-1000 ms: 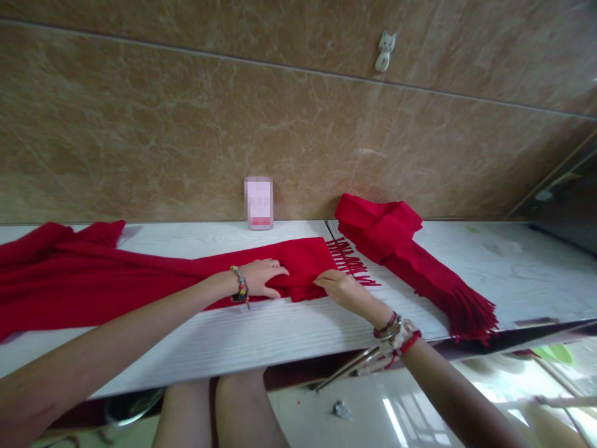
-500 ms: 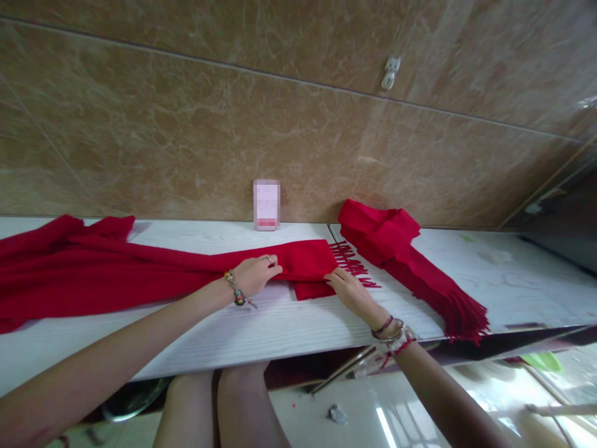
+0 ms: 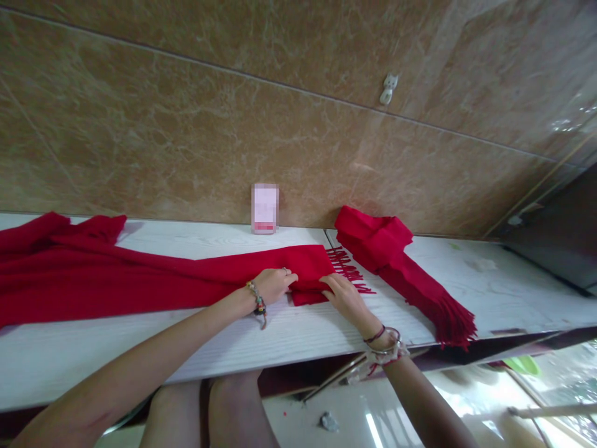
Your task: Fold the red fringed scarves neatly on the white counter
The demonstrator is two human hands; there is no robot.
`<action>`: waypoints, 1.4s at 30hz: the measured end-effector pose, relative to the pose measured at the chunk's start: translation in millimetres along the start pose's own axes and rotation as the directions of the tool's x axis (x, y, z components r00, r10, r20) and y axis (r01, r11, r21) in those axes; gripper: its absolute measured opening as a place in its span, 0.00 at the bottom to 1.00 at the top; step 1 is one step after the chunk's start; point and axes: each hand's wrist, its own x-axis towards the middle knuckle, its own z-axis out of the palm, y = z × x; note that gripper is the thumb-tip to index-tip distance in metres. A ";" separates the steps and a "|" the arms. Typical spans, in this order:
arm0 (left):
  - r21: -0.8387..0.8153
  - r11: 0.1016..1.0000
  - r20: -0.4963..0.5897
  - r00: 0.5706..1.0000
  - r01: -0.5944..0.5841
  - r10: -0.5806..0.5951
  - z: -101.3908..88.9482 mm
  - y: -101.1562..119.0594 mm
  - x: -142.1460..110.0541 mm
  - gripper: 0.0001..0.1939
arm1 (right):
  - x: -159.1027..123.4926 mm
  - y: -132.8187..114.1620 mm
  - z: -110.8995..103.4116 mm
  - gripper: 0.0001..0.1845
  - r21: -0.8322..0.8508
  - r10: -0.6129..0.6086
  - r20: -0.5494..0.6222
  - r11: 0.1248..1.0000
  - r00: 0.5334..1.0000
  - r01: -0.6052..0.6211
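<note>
A long red scarf (image 3: 153, 280) stretches along the white table from the left edge to the middle, its right end folded over in layers. Fringe sticks out beyond that end on the right. My left hand (image 3: 275, 285) pinches the near edge of the folded part. At the right end, my right hand (image 3: 342, 295) grips the near corner of the fold between thumb and fingers. Just right of it lies a second red scarf (image 3: 396, 261), looped over itself at the back, its fringed end towards the table's front edge.
A phone-like card with a blurred face (image 3: 265, 208) leans against the brown tiled wall (image 3: 186, 124). A small white cat-shaped hook (image 3: 388, 88) is on the wall. The white table (image 3: 224, 342) is narrow, with my knees under its front edge. A green basin (image 3: 522, 365) stands below right.
My left hand has slid right along the scarf's near edge, closer to my right hand. The near edge of the fold has shifted slightly, and the view has moved a little.
</note>
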 end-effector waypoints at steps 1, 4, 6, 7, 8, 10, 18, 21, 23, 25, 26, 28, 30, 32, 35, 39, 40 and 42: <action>-0.003 1.000 -0.003 1.000 -0.013 0.013 0.4 -3.1 0.4 0.07 | 0.1 1.6 0.6 0.07 -0.001 0.006 -0.022 1.000 1.000 -0.006; -0.005 0.999 -0.045 0.998 -0.051 0.051 2.8 -9.9 -1.5 0.06 | -0.3 5.8 2.1 0.08 -0.030 0.021 -0.061 0.999 0.998 -0.023; 0.008 0.998 -0.077 0.995 -0.069 0.069 4.4 -11.7 -4.2 0.06 | -0.7 6.7 2.4 0.10 -0.052 0.015 -0.064 0.998 0.998 -0.019; 0.019 0.997 -0.090 0.993 -0.073 0.075 4.9 -11.7 -5.6 0.06 | -0.8 6.5 2.3 0.11 -0.057 0.008 -0.065 0.998 0.998 -0.012; 0.033 0.997 -0.099 0.992 -0.073 0.076 5.0 -11.3 -6.9 0.07 | -0.8 6.0 1.9 0.11 -0.058 0.001 -0.065 0.998 0.998 -0.005; 0.060 0.996 -0.119 0.990 -0.065 0.071 4.1 -9.2 -9.4 0.08 | -0.8 4.6 0.5 0.11 -0.052 -0.011 -0.067 0.999 0.998 0.007; 0.121 0.989 -0.153 0.983 -0.089 0.107 -1.5 -2.7 -15.5 0.07 | -2.7 4.5 -5.7 0.11 0.018 0.053 -0.070 0.998 0.996 -0.052; 0.154 0.979 -0.104 0.983 -0.132 0.149 -2.0 -2.9 -17.2 0.07 | -4.5 4.7 -7.6 0.14 0.037 0.054 -0.053 0.998 0.997 -0.052; 0.165 0.972 -0.078 0.980 -0.170 0.185 -3.2 -3.5 -18.7 0.07 | -5.7 4.8 -8.8 0.14 0.056 0.063 -0.064 0.997 0.996 -0.059; 0.171 0.966 -0.087 0.974 -0.193 0.210 -4.8 -4.3 -20.0 0.08 | -6.8 5.2 -9.6 0.14 0.076 0.077 -0.096 0.995 0.992 -0.069; 0.176 0.965 -0.108 0.970 -0.195 0.216 -5.6 -4.6 -20.5 0.08 | -7.3 5.6 -9.8 0.14 0.088 0.082 -0.113 0.994 0.990 -0.072; 0.188 0.964 -0.150 0.965 -0.187 0.217 -6.3 -4.6 -21.0 0.10 | -8.2 6.3 -9.7 0.14 0.113 0.090 -0.135 0.991 0.987 -0.075; 0.197 0.963 -0.145 0.965 -0.187 0.217 -5.5 -3.1 -20.8 0.10 | -9.0 6.7 -9.7 0.14 0.132 0.094 -0.131 0.988 0.987 -0.077; 0.198 0.956 -0.087 0.967 -0.218 0.239 -3.9 -0.7 -20.6 0.09 | -9.6 6.8 -10.1 0.14 0.134 0.086 -0.090 0.988 0.992 -0.074; 0.209 0.945 -0.038 0.963 -0.252 0.265 -2.3 1.9 -22.1 0.09 | -10.3 6.8 -12.2 0.14 0.084 0.069 -0.006 0.994 0.998 -0.068; 0.228 0.948 -0.077 0.966 -0.225 0.247 -1.7 1.8 -25.2 0.09 | -11.5 7.3 -14.9 0.15 0.018 0.056 0.018 0.998 0.998 -0.057; 0.228 0.947 -0.076 0.966 -0.225 0.248 -1.4 1.7 -25.6 0.09 | -12.0 7.5 -15.2 0.15 0.018 0.046 0.017 0.999 0.999 -0.046; 0.229 0.945 -0.067 0.964 -0.236 0.257 -0.7 1.6 -25.7 0.09 | -13.2 8.0 -15.6 0.15 0.017 0.024 0.022 1.000 0.999 -0.024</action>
